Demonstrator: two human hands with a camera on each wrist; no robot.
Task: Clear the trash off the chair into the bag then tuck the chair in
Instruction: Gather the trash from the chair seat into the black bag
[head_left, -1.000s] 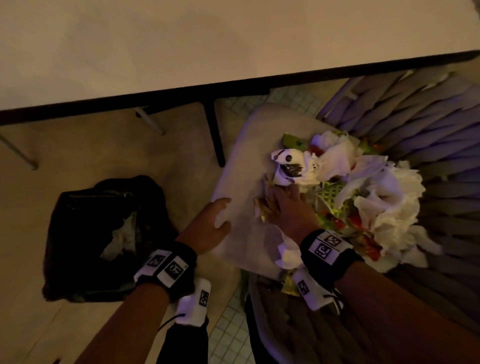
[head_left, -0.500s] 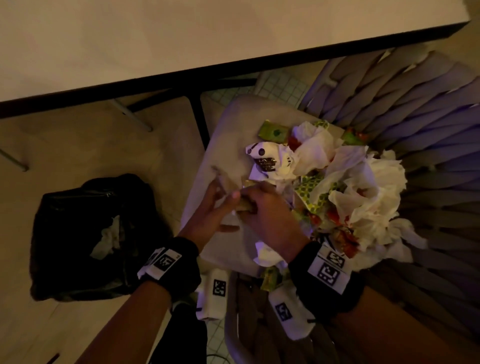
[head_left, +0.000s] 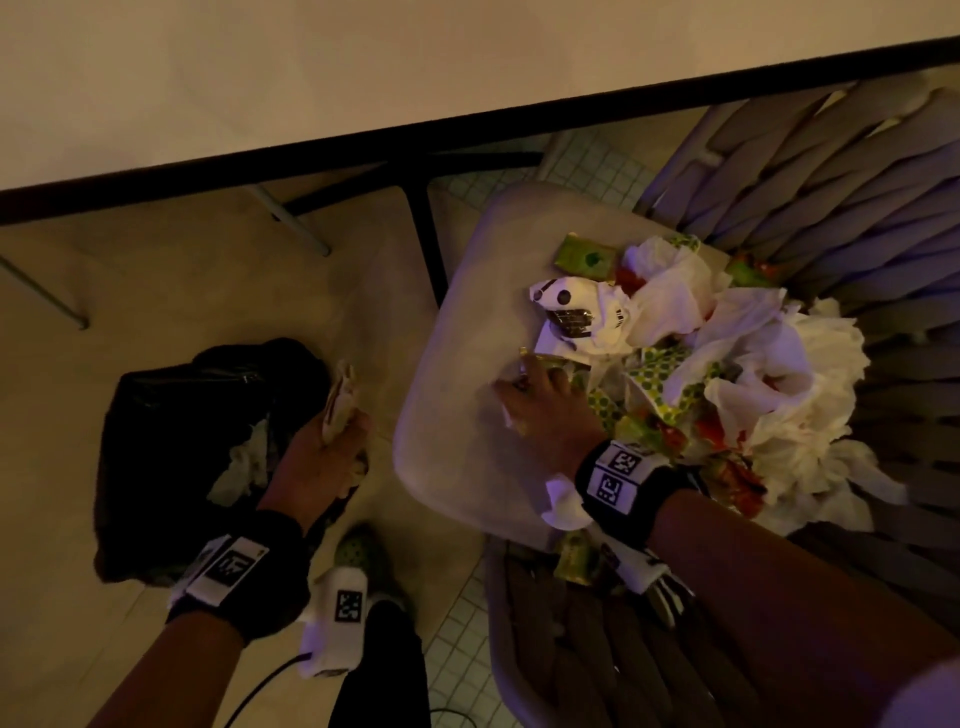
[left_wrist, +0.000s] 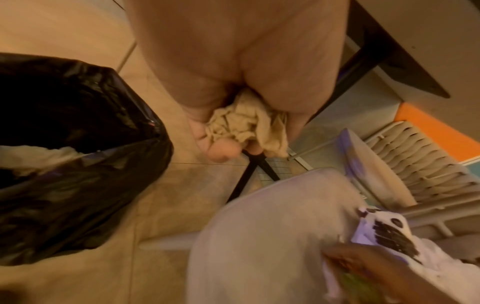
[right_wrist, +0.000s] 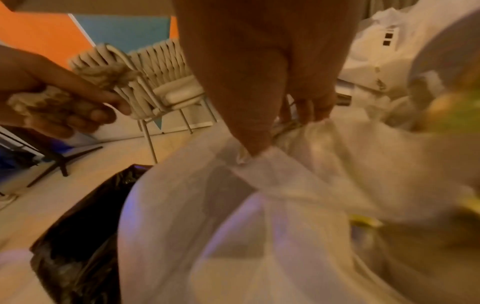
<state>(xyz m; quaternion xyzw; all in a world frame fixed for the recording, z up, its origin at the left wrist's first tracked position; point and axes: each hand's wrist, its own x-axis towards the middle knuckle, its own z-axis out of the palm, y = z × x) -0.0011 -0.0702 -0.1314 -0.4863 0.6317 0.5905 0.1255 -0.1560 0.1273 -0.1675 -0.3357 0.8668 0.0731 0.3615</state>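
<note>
The trash pile (head_left: 727, 374) (napkins, printed wrappers, a green packet) lay heaped on the chair seat (head_left: 457, 415) toward the slatted back. The left hand (head_left: 322, 457), fingers curled round a crumpled brown napkin (left_wrist: 246, 123), hung over the black bag (head_left: 171, 415) on the floor beside the chair. Releasing squarely above the bag's opening would likely serve best. The right hand (head_left: 545, 410) pinched a white wrapper (right_wrist: 259, 174) at the pile's near edge. A table (head_left: 363, 67) and its dark leg stood just ahead, where the chair must go.

Trash (head_left: 727, 364) heaped on chair (head_left: 457, 415); bag (head_left: 171, 415) open
</note>
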